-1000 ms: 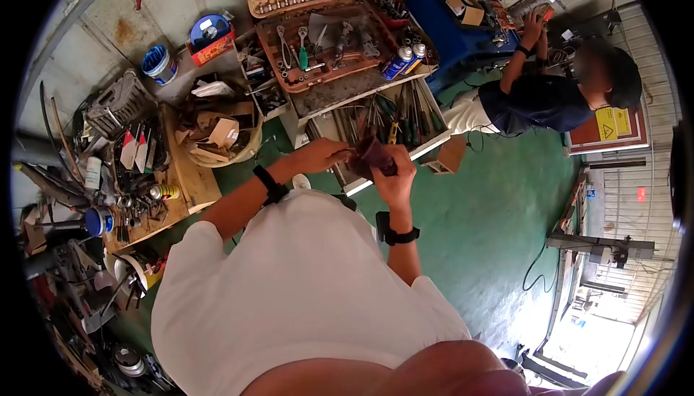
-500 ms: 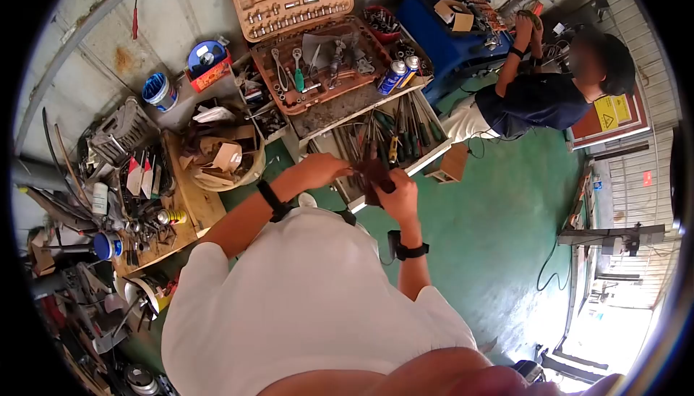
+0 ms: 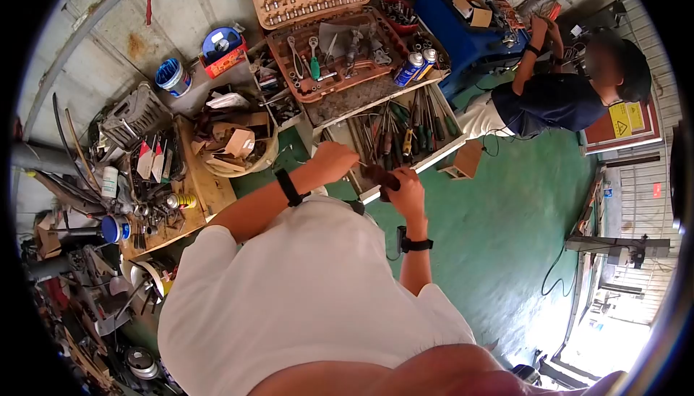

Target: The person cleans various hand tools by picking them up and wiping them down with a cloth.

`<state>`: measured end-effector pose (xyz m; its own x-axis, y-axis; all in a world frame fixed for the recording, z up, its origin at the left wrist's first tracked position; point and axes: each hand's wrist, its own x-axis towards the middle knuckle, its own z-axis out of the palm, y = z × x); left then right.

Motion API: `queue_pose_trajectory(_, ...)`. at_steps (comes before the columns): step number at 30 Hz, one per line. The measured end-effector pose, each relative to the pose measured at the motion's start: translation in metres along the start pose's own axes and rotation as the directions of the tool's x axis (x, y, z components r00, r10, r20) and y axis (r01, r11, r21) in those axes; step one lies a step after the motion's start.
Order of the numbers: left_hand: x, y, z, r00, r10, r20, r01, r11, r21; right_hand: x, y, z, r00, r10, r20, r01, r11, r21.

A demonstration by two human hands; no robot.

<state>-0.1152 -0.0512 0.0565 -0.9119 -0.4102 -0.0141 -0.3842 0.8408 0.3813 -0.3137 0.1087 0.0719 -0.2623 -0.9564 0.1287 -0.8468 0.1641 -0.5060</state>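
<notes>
My right hand [image 3: 407, 195] is closed around a dark brown piece [image 3: 379, 176], bunched up and perhaps cloth or abrasive sheet; its exact kind does not show. On the other side of it, my left hand [image 3: 335, 162] has its fingers pinched together close to the piece's left end. Whatever those fingers hold is too small to make out. Both hands are in front of my body, over the near edge of an open drawer [image 3: 434, 156]. Screwdrivers [image 3: 408, 141] and other long-handled tools lie in the drawer, just beyond my hands.
Above the drawer lies an open orange socket-set case [image 3: 288, 91], beside blue spray cans [image 3: 410, 69]. A bin of cardboard scraps [image 3: 269, 156] stands at left, near a cluttered wooden bench [image 3: 210, 192]. At right, another person [image 3: 549, 103] works by a blue cabinet [image 3: 452, 41].
The brown piece hung flatter and broader before; now it is bunched up in my right hand. My view has shifted slightly. The other person now holds something orange-red.
</notes>
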Motion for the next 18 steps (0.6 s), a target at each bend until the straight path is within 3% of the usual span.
queue_pose_trajectory(2, -0.008, -0.009, -0.003, 0.998, -0.009, -0.058, 0.005, 0.998, -0.06, -0.007, 0.025, 0.009, 0.999, 0.042, 0.005, -0.041, 0.998, -0.048)
queue_pose_trajectory(4, -0.013, -0.012, -0.011, 0.986, -0.12, 0.114, 0.113, 0.992, 0.062, -0.003, 0.029, 0.004, 0.995, 0.086, -0.049, -0.074, 0.973, 0.218)
queue_pose_trajectory(5, -0.014, -0.012, -0.008, 0.986, -0.13, 0.107, 0.125, 0.991, 0.057, -0.005, 0.029, 0.004, 0.977, 0.203, -0.072, -0.165, 0.919, 0.357)
queue_pose_trajectory(6, -0.016, -0.012, -0.003, 0.986, -0.155, 0.058, 0.153, 0.987, 0.04, -0.002, 0.025, 0.011, 0.979, 0.195, -0.062, -0.161, 0.922, 0.353)
queue_pose_trajectory(8, -0.017, -0.01, 0.003, 0.983, -0.185, 0.008, 0.184, 0.983, 0.017, 0.005, 0.016, 0.027, 0.903, 0.391, -0.176, -0.161, 0.691, 0.705)
queue_pose_trajectory(10, -0.012, -0.004, 0.004, 0.99, -0.137, -0.018, 0.135, 0.988, -0.077, 0.016, -0.014, 0.023, 0.933, 0.318, -0.17, -0.12, 0.717, 0.687)
queue_pose_trajectory(12, -0.009, 0.002, -0.002, 0.983, -0.179, 0.037, 0.181, 0.981, -0.065, 0.027, -0.039, 0.021, 0.999, 0.001, -0.051, 0.022, 0.893, 0.45)
queue_pose_trajectory(13, -0.008, 0.003, -0.007, 0.973, -0.214, 0.089, 0.218, 0.975, -0.046, 0.03, -0.046, 0.022, 0.999, -0.005, -0.05, 0.027, 0.893, 0.45)
queue_pose_trajectory(15, -0.006, -0.003, -0.02, 0.945, -0.292, 0.148, 0.302, 0.952, -0.05, 0.036, -0.059, 0.025, 0.985, -0.174, -0.001, 0.17, 0.96, 0.224)
queue_pose_trajectory(16, -0.005, -0.005, -0.023, 0.907, -0.362, 0.214, 0.381, 0.923, -0.053, 0.038, -0.065, 0.024, 0.984, -0.18, -0.001, 0.175, 0.959, 0.223)
queue_pose_trajectory(18, -0.009, -0.015, -0.021, 0.917, -0.369, 0.153, 0.381, 0.923, -0.061, 0.042, -0.072, 0.024, 0.982, -0.189, 0.007, 0.186, 0.971, 0.147)
